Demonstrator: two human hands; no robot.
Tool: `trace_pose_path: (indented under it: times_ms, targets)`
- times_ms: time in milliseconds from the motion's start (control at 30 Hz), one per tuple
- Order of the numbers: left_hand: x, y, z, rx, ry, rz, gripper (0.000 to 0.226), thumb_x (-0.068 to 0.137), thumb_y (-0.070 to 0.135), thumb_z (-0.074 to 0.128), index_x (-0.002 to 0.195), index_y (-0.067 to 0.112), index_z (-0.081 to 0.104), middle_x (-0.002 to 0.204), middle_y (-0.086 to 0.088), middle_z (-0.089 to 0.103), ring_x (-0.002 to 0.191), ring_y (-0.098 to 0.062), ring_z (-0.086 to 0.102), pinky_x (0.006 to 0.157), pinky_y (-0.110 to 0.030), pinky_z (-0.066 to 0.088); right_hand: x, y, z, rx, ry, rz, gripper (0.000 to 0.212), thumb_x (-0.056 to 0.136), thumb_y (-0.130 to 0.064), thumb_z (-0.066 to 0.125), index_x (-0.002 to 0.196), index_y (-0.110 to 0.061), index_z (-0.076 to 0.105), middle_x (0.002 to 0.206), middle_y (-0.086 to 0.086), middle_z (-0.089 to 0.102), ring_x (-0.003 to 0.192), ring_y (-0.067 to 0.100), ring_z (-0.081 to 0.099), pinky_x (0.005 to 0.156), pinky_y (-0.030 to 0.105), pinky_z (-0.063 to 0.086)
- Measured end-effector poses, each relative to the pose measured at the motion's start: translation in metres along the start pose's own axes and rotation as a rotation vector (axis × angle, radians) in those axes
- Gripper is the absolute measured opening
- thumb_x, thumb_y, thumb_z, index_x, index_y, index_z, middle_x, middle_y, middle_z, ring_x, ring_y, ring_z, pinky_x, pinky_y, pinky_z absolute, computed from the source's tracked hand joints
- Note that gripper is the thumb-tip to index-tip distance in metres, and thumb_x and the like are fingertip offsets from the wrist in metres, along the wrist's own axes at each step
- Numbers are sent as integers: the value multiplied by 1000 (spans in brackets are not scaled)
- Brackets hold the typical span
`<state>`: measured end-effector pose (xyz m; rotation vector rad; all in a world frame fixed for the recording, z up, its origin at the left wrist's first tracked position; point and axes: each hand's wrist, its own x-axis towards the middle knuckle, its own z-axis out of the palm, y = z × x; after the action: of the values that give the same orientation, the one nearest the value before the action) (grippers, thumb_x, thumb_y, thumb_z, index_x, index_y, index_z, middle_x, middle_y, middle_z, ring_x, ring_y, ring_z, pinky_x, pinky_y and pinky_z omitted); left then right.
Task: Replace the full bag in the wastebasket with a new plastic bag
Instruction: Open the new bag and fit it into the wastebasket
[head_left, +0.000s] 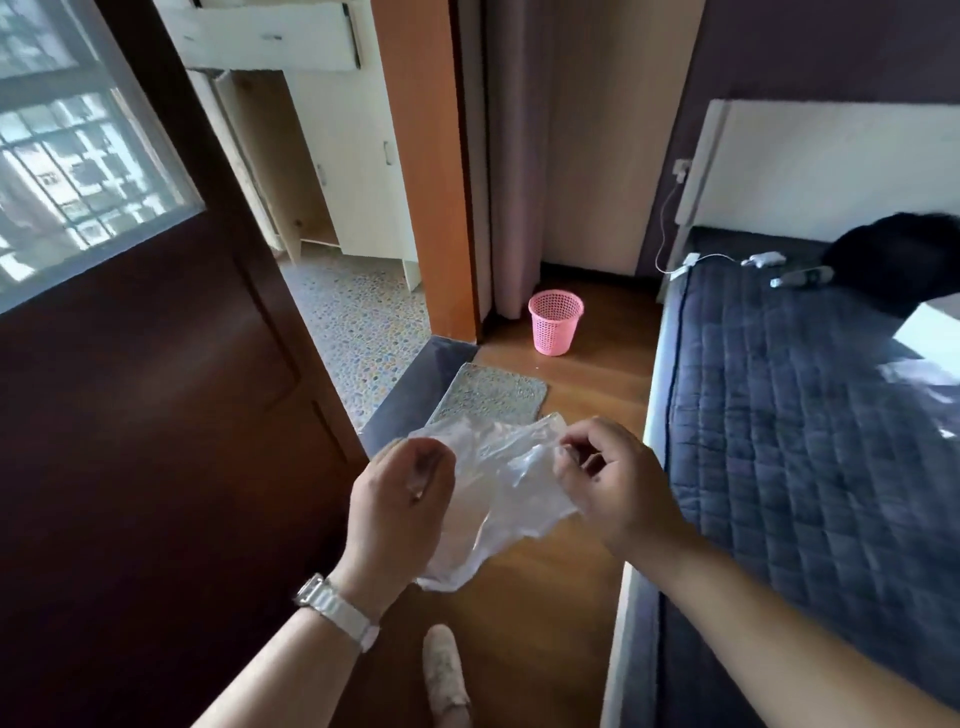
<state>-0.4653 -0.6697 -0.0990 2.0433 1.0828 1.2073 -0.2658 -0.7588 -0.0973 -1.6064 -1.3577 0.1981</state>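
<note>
Basically, we had the new plastic bag (498, 483) up in front of us between both hands, over the wood floor (550, 597) and well apart from the pink wastebasket (555, 322), which stood upright by the curtain (519, 182) further ahead. We judged the bag very light, thin and limp: clear crumpled film, probably a bit slippery, layers likely clinging together. No real strength needed, but a hard pull could stretch or tear it. Best hold, in our view, was the top rim: pinch one layer on each side and draw apart to find the mouth. Our left hand (402, 499) had its fingers curled in, pinching the left edge of the film, back of the hand toward the camera, a watch (337, 613) on the wrist. Our right hand (608, 483) nipped the right edge between thumb and forefinger, the other fingers loosely curled. Both forearms reached forward from the lower frame, hands near each other, the film bridging them and hanging below the left hand. The wastebasket looked unlined through its mesh; whether anything lay inside we could not tell. The bed (805, 441) was just to the right, a dark door (130, 441) to the left, a small mat (488, 397) between us and the wastebasket, and one foot (444, 670) at the bottom edge
</note>
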Motion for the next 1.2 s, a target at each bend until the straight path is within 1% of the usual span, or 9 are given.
trace_pose_path:
  times_ms: [133,200,367,433,533,700,867,1067,1200]
  targets:
    - [63,-17,42,-35,-67,54,7,82,19,64,76,21,65,71,13,62,71,-4,57,64,-13,43,43,30,3,-67,55,49,6,84,-22,57,79,-20,60,75,-8,58,67,13,56,57,20,44]
    - [98,-30,60,-75,-110,74,7,83,21,63,77,20,65,70,15,60,68,-5,57,63,-13,42,71,44,8,-88,88,76,11,83,-27,54,79,-20,60,75,-8,59,67,13,56,59,17,42]
    - [191,-62,88,-163,-203,120,9,85,20,61,77,18,65,69,11,60,67,-8,56,60,-16,41,146,63,26,-169,158,126,13,81,-29,54,79,-19,62,76,-7,61,69,13,58,59,28,48]
    - [225,-73,98,-185,-216,134,9,84,20,61,77,18,65,69,11,60,66,-8,55,59,-16,41,175,68,31,-191,188,125,15,80,-30,53,80,-18,63,76,-7,62,69,13,59,59,26,48]
    - [268,-87,118,-218,-242,137,9,83,22,62,77,18,65,69,10,60,66,-7,55,61,-18,42,205,78,38,-229,232,152,7,81,-22,57,79,-17,62,74,-6,60,67,14,56,57,22,45]
    - [312,-95,141,-278,-264,147,9,85,14,65,76,17,65,71,9,62,68,-7,56,63,-17,42,235,97,41,-279,218,170,5,82,-17,58,78,-17,60,72,-2,57,66,16,55,57,35,47]
    - [349,-108,183,-276,-290,125,9,84,21,62,76,17,65,70,7,62,68,-9,57,62,-29,47,274,131,35,-290,258,204,9,83,-9,62,77,-15,61,73,-3,59,67,15,55,58,29,46]
    - [389,-116,246,-209,-337,133,10,84,24,61,79,17,66,72,8,62,69,-10,57,62,-25,47,323,200,29,-247,272,259,5,79,-15,59,76,-16,62,72,-5,60,67,14,56,58,24,46]
    - [432,-114,301,-133,-351,188,16,85,32,56,80,19,65,74,13,60,69,-7,55,63,-18,42,374,255,11,-190,206,229,7,81,-18,56,77,-17,61,74,-4,58,68,14,57,59,30,48]
